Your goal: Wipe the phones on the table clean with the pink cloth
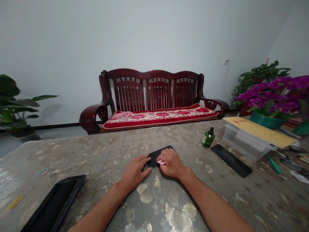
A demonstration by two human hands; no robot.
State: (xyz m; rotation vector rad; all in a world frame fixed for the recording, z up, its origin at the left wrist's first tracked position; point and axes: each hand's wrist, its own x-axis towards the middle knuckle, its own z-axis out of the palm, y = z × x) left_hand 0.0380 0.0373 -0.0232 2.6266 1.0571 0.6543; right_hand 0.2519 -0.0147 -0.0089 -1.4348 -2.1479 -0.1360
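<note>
A small black flat device, like a phone, lies on the patterned table in front of me. My left hand rests flat beside it, fingers stretched out and touching its left edge. My right hand lies over its near right corner, fingers curled round a small pink thing pressed against the black surface. What the pink thing is cannot be made out.
A black tablet lies at the near left. To the right are a green bottle, a second black phone, a clear plastic box under a yellow envelope, a green pen and purple flowers. A wooden bench stands behind.
</note>
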